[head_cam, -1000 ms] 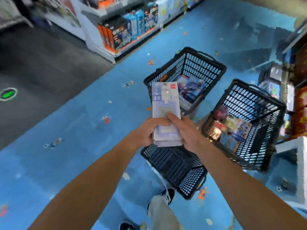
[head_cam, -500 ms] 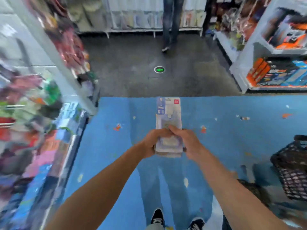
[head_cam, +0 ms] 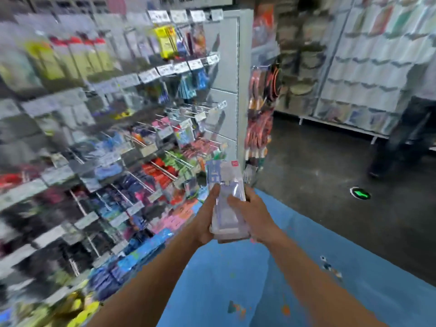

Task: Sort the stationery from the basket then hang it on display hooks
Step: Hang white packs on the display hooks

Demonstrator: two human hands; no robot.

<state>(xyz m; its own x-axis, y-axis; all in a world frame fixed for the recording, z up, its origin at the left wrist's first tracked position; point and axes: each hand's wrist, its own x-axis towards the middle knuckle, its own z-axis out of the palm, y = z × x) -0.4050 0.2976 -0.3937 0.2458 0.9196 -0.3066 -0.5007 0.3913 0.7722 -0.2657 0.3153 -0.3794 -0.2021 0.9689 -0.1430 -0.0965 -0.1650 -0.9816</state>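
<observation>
stationery packs point(head_cam: 224, 182) and hooks point(head_cam: 179, 159), both motion-blurred

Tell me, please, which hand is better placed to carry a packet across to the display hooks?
Probably the left. The display hooks stand to the person's left, and the left hand grips the stack of packets on that side; the right hand holds the far side and would have to cross.

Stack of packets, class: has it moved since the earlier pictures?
Yes. The left hand and right hand have carried the stack of packets leftward from the green floor arrow, to the display hooks.
</observation>
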